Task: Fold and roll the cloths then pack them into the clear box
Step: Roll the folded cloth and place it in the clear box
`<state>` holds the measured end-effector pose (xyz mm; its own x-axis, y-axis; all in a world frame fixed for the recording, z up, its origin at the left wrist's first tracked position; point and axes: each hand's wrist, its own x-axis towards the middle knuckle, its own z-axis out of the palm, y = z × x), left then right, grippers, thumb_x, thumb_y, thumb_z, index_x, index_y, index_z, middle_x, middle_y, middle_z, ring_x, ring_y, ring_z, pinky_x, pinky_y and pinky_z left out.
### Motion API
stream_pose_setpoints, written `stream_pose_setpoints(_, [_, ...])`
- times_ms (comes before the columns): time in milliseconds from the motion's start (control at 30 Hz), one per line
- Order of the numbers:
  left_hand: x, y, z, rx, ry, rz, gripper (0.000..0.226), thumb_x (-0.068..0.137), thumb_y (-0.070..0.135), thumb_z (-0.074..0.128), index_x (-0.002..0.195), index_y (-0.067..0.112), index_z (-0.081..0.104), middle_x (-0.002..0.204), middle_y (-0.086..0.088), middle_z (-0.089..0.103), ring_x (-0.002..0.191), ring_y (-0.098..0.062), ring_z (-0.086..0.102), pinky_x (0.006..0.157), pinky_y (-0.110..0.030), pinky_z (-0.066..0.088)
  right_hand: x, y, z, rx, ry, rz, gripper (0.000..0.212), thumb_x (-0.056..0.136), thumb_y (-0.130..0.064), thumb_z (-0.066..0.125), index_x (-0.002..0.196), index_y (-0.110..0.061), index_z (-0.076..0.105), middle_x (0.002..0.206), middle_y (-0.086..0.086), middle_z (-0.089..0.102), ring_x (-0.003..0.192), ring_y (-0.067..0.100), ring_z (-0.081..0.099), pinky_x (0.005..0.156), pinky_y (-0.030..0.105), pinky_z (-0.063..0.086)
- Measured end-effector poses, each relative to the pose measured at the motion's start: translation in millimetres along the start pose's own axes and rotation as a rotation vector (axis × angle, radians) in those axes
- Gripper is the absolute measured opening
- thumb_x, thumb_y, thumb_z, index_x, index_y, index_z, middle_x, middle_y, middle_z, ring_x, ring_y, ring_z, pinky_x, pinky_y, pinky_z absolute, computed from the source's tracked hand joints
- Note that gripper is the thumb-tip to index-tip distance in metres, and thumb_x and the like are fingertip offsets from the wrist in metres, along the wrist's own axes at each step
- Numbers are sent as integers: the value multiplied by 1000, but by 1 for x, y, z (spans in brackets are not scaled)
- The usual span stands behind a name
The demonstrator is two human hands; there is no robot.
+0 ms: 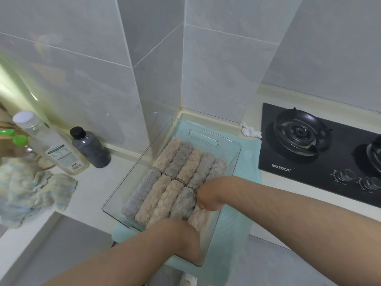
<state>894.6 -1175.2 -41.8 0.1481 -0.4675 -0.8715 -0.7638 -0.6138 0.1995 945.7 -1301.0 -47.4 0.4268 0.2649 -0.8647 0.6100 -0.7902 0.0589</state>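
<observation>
A white counter [92, 188] is seen, with a black stove [309, 157] at the right. The clear box [224, 149] is set on a green towel [248, 170] and is packed with 2 rows of rolled cloths [179, 159]. The left hand [181, 234] and right hand [208, 195] are pushed in among the rolls. Their fingers are hidden, so their hold cannot be told.

The left forearm [123, 261] comes in bare from the near left and reaches toward the far right. The left hand [185, 236] bends steeply down at the wrist, its fingers hidden. The right forearm [288, 205] reaches in from the right. The right hand [207, 196], just beyond the left, also drops at the wrist, fingers tucked under out of sight.
</observation>
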Motion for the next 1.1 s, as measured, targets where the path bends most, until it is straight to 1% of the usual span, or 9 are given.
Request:
stream_pose_setpoints(67, [-1, -11, 5, -103, 80, 4, 37, 91, 28, 51, 103, -6, 62, 90, -17, 60, 83, -34, 56, 68, -36, 41, 0, 1, 2, 18, 44, 22, 27, 98, -2, 35, 84, -7, 59, 87, 6, 55, 96, 28, 52, 77, 34, 39])
stream_pose_setpoints(100, [-3, -14, 8, -170, 111, -24, 33, 90, 20, 49, 103, -8, 59, 86, -17, 58, 79, -32, 55, 63, -34, 39, -1, 1, 3, 6, 71, 15, 29, 98, -2, 35, 107, -5, 63, 107, 10, 61, 106, 30, 55, 83, 35, 42])
stream_pose_setpoints(200, [-9, -13, 11, -373, 182, -47, 31, 88, 16, 46, 116, 3, 48, 95, -13, 53, 81, -23, 55, 57, -29, 32, -5, 1, 0, 15, 99, -36, 50, 97, 0, 33, 144, -13, 44, 141, 10, 50, 126, 30, 48, 99, 36, 40])
stream_pose_setpoints(400, [-16, -18, 4, -486, 95, 76, 41, 89, 21, 51, 130, 18, 44, 117, -10, 55, 92, -23, 50, 70, -31, 41, 11, -2, 7, -33, -3, -71, 44, 97, -5, 37, 136, -14, 54, 134, 6, 58, 117, 28, 55, 101, 40, 46])
stream_pose_setpoints(533, [-27, -32, 15, -302, 166, 62, 27, 91, 15, 38, 108, 3, 55, 91, -8, 46, 75, -21, 42, 65, -35, 35, 8, 2, 1, 128, 291, -42, 39, 88, -1, 46, 123, -11, 61, 118, 9, 56, 102, 29, 56, 81, 39, 51])
stream_pose_setpoints(633, [-27, -36, 16, -258, 109, -6, 41, 95, 20, 33, 131, 8, 49, 112, -11, 52, 93, -25, 46, 73, -36, 35, 8, 0, -3, 234, 464, -60, 50, 84, -1, 52, 129, -22, 54, 123, 4, 47, 107, 27, 52, 79, 42, 51])
stream_pose_setpoints(700, [-21, -34, 13, -226, 39, -18, 44, 98, 14, 31, 142, 7, 39, 134, -18, 47, 111, -33, 47, 79, -36, 34, 10, -5, -5, 270, 439, -67, 56, 85, 0, 52, 135, -24, 48, 126, 2, 49, 111, 25, 52, 79, 40, 49])
stream_pose_setpoints(767, [-18, -33, 11, -205, 40, -43, 44, 98, 13, 33, 142, 6, 37, 136, -19, 46, 117, -34, 46, 76, -34, 32, 16, -7, -4, 283, 398, -52, 54, 87, -2, 51, 136, -24, 47, 126, 4, 50, 112, 26, 52, 74, 35, 43])
stream_pose_setpoints(1100, [-2, -38, 10, -293, 27, 25, 35, 96, 18, 39, 116, -1, 59, 116, -21, 59, 91, -31, 50, 77, -37, 36, 27, -2, 8, 237, 407, -83, 52, 85, -3, 59, 132, -24, 53, 127, 8, 46, 114, 29, 51, 85, 40, 49])
